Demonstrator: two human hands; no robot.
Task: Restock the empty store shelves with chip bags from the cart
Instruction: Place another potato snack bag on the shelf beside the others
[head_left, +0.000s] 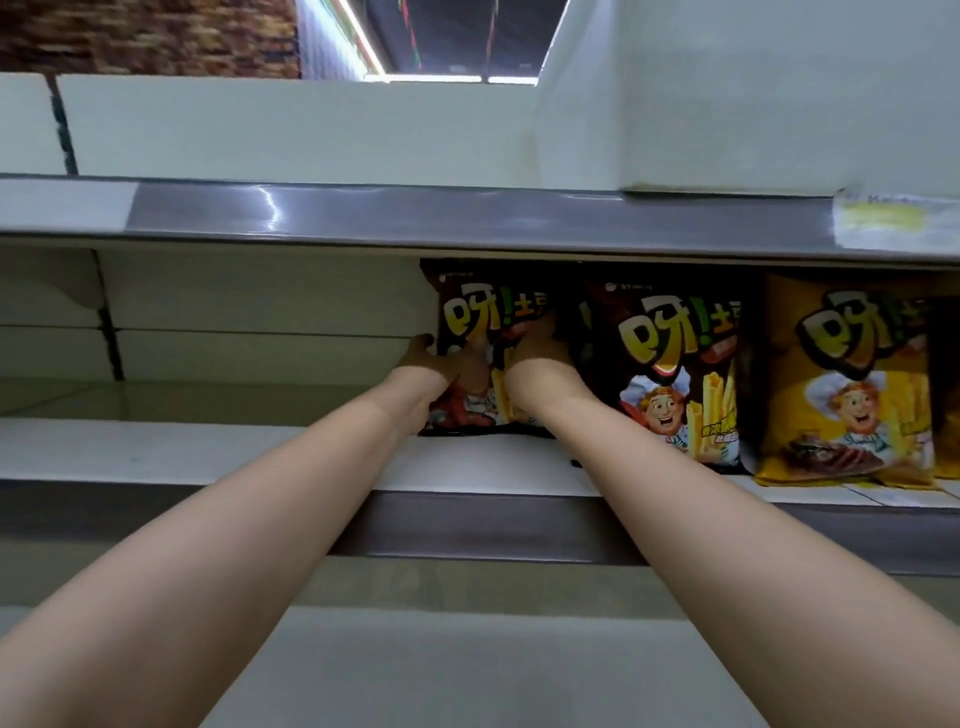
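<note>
Both hands are clamped on one dark brown chip bag (470, 312), which stands upright well back on the white shelf (208, 447), its bottom edge resting on the shelf board and its top just under the shelf above. The left hand (434, 364) has the bag's left edge: its fingers curl round that edge toward the back and the thumb lies across the printed front. The right hand (540, 345) has the bag's right side, the back of the hand facing the camera and the fingers reaching into the dark gap at that edge, where their tips go out of sight. The two hands sit close together at mid-height on the bag, with a narrow strip of its front showing between them. Just to the right of the right hand, a second dark brown chip bag (670, 364) of the same kind stands upright, nearer the shelf's front edge; whether it touches the held bag cannot be told. Farther right of it stands a yellow chip bag (847, 379), just beside the second brown one. To the left of the left hand lie bare shelf board and the white back panel (260, 301). Above the grip runs the grey edge rail (415, 218) of the upper shelf, with a blurred price label (893, 218) far to the right on it.
</note>
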